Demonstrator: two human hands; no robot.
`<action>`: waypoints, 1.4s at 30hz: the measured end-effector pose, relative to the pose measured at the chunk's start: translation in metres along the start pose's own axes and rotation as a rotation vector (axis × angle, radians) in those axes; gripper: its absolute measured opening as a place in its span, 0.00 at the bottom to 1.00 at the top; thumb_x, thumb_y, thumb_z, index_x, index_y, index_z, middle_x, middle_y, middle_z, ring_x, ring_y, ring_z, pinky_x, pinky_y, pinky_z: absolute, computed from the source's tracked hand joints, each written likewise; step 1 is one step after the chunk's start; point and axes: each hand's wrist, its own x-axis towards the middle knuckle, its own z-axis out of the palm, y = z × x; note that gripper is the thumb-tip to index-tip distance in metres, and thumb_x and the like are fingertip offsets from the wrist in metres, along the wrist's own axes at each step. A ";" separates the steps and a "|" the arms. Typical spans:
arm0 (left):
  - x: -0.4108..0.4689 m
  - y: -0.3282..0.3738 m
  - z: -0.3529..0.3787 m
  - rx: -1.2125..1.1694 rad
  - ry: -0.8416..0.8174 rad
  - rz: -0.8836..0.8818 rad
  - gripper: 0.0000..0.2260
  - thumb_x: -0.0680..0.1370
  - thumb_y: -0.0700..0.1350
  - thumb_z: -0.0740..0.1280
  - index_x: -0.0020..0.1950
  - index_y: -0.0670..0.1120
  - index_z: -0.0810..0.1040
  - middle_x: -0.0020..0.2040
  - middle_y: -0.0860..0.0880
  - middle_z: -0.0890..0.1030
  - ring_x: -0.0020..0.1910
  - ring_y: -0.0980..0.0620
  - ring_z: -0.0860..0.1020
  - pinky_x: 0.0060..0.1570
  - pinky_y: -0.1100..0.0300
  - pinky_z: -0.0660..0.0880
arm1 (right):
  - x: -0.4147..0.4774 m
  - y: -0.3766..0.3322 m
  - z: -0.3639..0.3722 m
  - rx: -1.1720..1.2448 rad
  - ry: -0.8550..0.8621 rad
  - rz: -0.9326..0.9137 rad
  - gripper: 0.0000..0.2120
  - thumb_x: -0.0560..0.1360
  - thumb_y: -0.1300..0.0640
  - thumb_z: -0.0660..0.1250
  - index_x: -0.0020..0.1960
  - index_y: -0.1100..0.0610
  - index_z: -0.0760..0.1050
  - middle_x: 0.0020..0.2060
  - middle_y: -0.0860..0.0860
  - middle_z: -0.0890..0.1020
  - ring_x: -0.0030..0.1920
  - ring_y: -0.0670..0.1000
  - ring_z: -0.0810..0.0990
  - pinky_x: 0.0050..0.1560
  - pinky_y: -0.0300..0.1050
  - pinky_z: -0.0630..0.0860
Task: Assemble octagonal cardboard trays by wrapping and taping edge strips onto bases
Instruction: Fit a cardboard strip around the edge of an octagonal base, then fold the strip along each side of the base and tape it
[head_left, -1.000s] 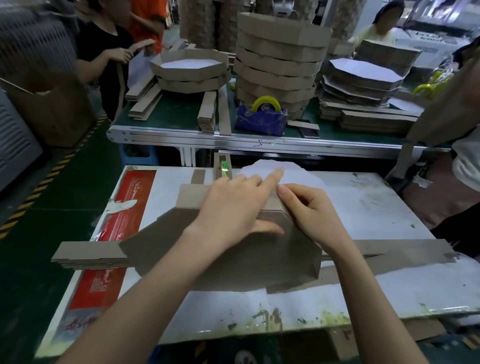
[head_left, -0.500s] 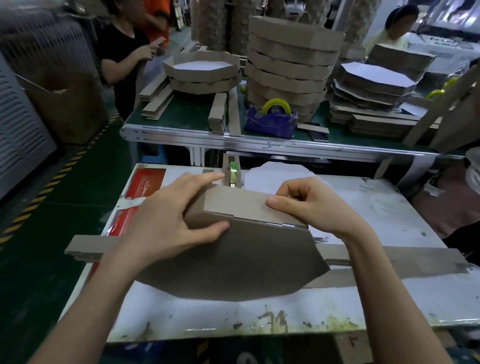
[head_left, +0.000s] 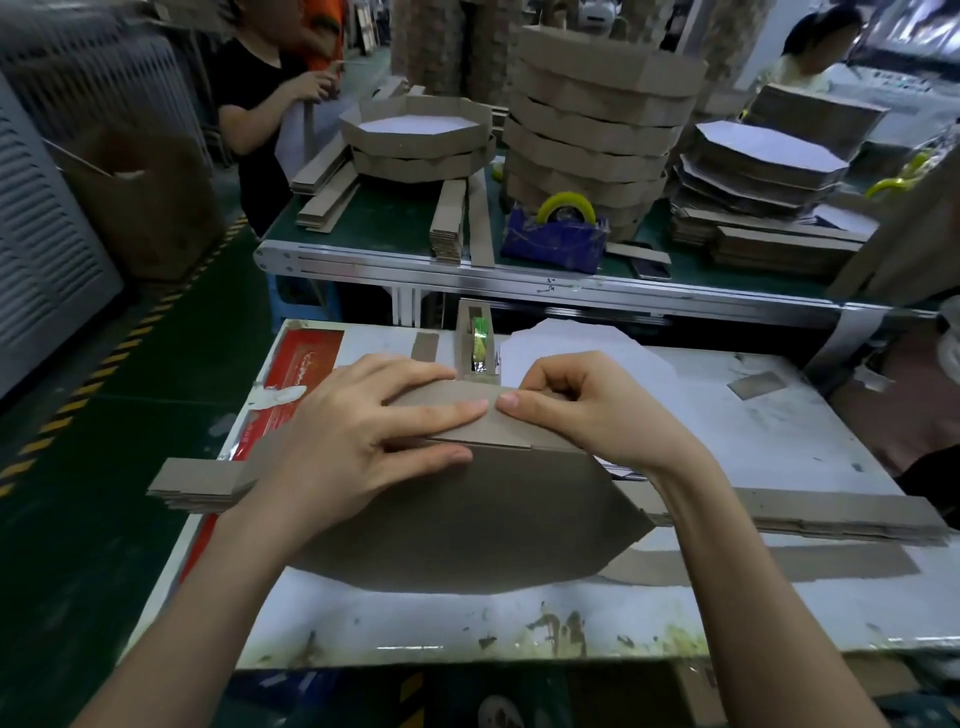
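A brown octagonal base (head_left: 467, 525) stands tilted on the white table (head_left: 779, 447), its underside facing me. A brown edge strip (head_left: 498, 428) runs along its far upper edge. My left hand (head_left: 358, 447) lies on the strip's left part with straight fingers, thumb pressing on the base just below the fold. My right hand (head_left: 597, 415) pinches the strip from the right, thumb on the front and fingers curled behind. Thumb and left forefinger nearly meet in the middle.
A small cardboard tape dispenser (head_left: 478, 348) with green tape stands just behind the hands, beside white sheets (head_left: 576, 348). Flat strips (head_left: 841, 514) lie across the table under the base. The green bench behind carries stacked finished trays (head_left: 597, 124) and a blue tape dispenser (head_left: 556, 236). People work beyond.
My left hand has slid from the tray's left corner rightwards along the strip until its fingertips meet my right thumb. The right hand has hardly moved.
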 end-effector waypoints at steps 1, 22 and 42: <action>-0.001 -0.001 0.000 -0.012 0.004 -0.002 0.18 0.78 0.63 0.59 0.65 0.61 0.74 0.62 0.50 0.78 0.58 0.49 0.75 0.52 0.50 0.75 | 0.002 -0.001 0.000 -0.006 -0.019 -0.006 0.15 0.75 0.45 0.71 0.37 0.55 0.79 0.28 0.48 0.74 0.29 0.43 0.69 0.31 0.36 0.65; -0.010 0.002 -0.016 -0.290 -0.158 -0.253 0.16 0.75 0.59 0.66 0.63 0.65 0.77 0.70 0.64 0.70 0.75 0.57 0.59 0.69 0.54 0.59 | 0.182 0.142 0.049 0.106 -0.047 0.797 0.06 0.79 0.63 0.66 0.47 0.63 0.70 0.40 0.55 0.71 0.47 0.59 0.76 0.55 0.59 0.81; 0.004 0.004 -0.010 -0.342 -0.071 -0.390 0.15 0.72 0.54 0.70 0.58 0.54 0.83 0.67 0.59 0.76 0.72 0.53 0.66 0.70 0.52 0.65 | 0.191 0.159 0.078 0.811 0.317 0.886 0.12 0.77 0.55 0.69 0.56 0.63 0.78 0.46 0.58 0.82 0.37 0.56 0.80 0.36 0.48 0.80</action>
